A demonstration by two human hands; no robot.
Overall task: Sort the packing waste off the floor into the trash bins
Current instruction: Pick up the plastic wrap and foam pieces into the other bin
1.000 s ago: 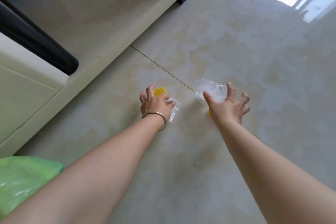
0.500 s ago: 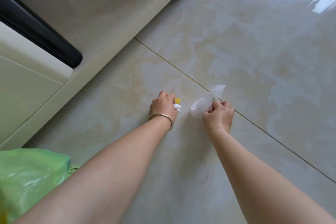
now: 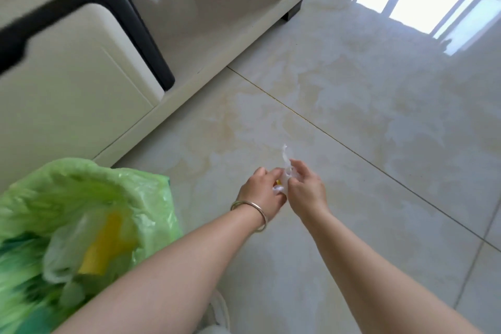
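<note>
Fingers [image 3: 294, 168] of both my hands pinch the clear plastic scrap [image 3: 285, 171] between them, above the floor; the green-lined bin [image 3: 89, 214] lies to my left, nearer my left hand [image 3: 260, 190].

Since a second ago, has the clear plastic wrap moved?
Yes. The clear plastic wrap has left the floor by the tile seam; the right hand and left hand hold it between them.
</note>
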